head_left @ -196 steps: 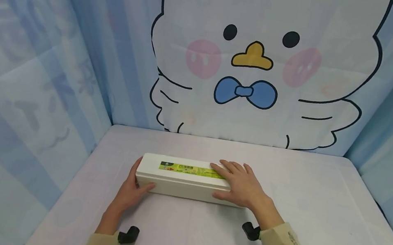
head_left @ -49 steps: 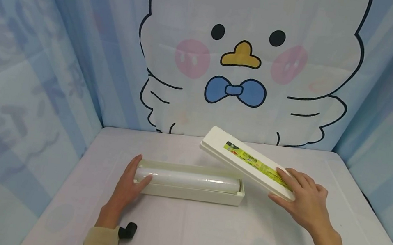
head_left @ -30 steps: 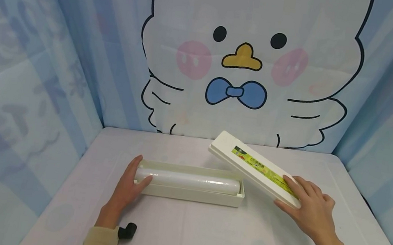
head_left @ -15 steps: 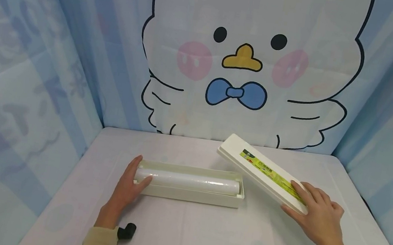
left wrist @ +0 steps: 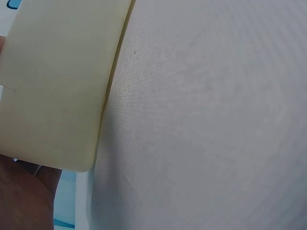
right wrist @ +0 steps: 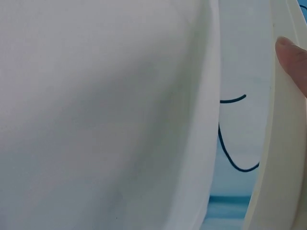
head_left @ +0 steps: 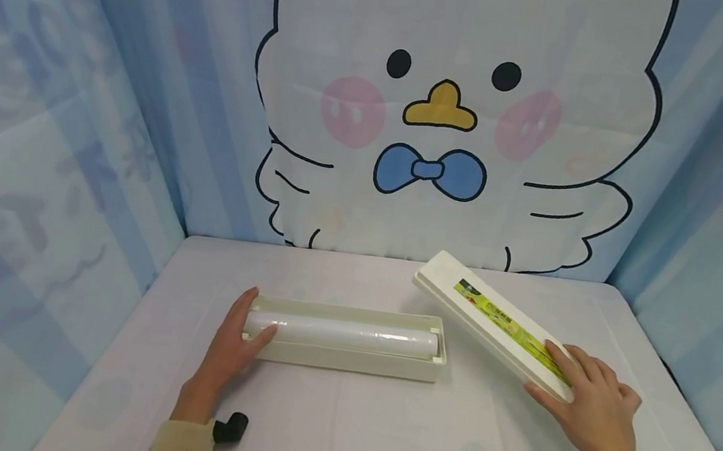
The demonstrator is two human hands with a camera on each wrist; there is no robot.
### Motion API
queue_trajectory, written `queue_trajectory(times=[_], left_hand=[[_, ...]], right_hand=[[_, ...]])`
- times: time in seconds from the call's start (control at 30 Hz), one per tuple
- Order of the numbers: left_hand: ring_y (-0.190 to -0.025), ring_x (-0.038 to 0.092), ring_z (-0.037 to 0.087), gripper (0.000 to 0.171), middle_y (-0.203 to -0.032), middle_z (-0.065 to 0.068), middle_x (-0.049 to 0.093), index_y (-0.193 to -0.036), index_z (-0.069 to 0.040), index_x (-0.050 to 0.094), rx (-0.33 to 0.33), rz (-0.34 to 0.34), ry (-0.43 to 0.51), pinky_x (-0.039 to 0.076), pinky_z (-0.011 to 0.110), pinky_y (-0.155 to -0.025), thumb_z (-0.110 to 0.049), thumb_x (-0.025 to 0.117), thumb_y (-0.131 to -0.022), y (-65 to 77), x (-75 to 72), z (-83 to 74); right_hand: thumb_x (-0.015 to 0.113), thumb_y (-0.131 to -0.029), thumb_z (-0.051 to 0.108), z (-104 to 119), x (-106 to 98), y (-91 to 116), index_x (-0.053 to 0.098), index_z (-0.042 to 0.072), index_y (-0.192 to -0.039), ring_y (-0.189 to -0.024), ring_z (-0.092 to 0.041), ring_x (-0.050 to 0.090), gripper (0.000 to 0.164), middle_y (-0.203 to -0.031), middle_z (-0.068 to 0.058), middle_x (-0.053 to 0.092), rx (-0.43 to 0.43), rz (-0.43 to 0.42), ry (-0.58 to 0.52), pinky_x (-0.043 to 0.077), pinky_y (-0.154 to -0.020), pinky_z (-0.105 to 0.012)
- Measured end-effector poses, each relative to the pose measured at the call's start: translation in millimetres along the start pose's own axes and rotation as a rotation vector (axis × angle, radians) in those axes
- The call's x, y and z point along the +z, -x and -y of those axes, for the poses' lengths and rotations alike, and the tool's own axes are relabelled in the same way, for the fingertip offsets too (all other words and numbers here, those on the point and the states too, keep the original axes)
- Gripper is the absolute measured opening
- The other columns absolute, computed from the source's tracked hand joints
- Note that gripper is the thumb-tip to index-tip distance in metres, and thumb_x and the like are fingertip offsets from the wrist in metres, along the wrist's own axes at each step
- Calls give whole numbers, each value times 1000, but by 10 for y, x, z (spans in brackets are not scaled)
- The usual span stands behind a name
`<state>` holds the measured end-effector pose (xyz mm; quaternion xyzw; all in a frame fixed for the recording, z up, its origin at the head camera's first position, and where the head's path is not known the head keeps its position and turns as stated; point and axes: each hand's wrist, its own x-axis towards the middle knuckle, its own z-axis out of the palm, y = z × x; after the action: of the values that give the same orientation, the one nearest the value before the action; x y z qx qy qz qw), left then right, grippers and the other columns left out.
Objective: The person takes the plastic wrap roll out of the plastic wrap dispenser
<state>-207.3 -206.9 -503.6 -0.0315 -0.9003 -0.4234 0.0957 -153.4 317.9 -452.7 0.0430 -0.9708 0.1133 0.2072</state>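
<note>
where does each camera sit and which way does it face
Head: worn on the head, looks forward and down at left hand, right hand, box and lid.
Left wrist: worn there, faces box and table; part of left hand shows.
Right wrist: worn there, faces table and lid; part of right hand shows.
Shared: head and right wrist both show the lid.

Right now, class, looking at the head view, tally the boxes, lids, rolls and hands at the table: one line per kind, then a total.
Open box: 1
Lid: 1
Roll: 1
Hands: 2 (left hand, right hand)
Total: 5
</note>
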Motion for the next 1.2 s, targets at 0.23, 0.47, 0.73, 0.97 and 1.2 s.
queue_trajectory(times=[0.23,0.47,0.73,0.97,1.2], left_hand=[[-136,22,27,79,-152,8,19,-149,-15,19,0,0,8,20,52,-107,-40,62,-88,-1,2,13],[-135,24,27,79,-152,9,20,-149,-14,20,2,-2,13,20,53,-107,-40,62,-88,2,-3,8],[-135,24,28,80,-152,9,19,-149,-14,19,-4,6,29,20,53,-107,-41,63,-88,4,-9,2],[-136,23,28,80,-152,9,19,-149,-14,19,-2,7,25,20,53,-107,-42,62,-88,5,-3,8],[-136,23,28,80,-152,9,19,-149,-14,19,2,3,30,20,53,-107,-41,62,-88,4,-5,2]], right_hand=[[71,-72,56,-65,37,46,41,23,-142,-112,-47,34,83,-129,-18,43,30,17,-5,21,-77,-67],[71,-72,56,-85,54,68,41,22,-142,-112,-47,34,83,-130,-19,42,47,32,-4,21,-76,-67],[71,-72,56,-109,55,72,39,22,-143,-112,-48,32,84,-131,-20,41,72,44,10,21,-76,-68],[70,-73,57,-156,42,108,39,22,-143,-112,-49,31,84,-131,-21,40,98,52,17,21,-75,-68],[65,-76,60,-217,51,133,36,21,-144,-113,-50,29,84,-131,-22,38,140,74,23,21,-74,-68]])
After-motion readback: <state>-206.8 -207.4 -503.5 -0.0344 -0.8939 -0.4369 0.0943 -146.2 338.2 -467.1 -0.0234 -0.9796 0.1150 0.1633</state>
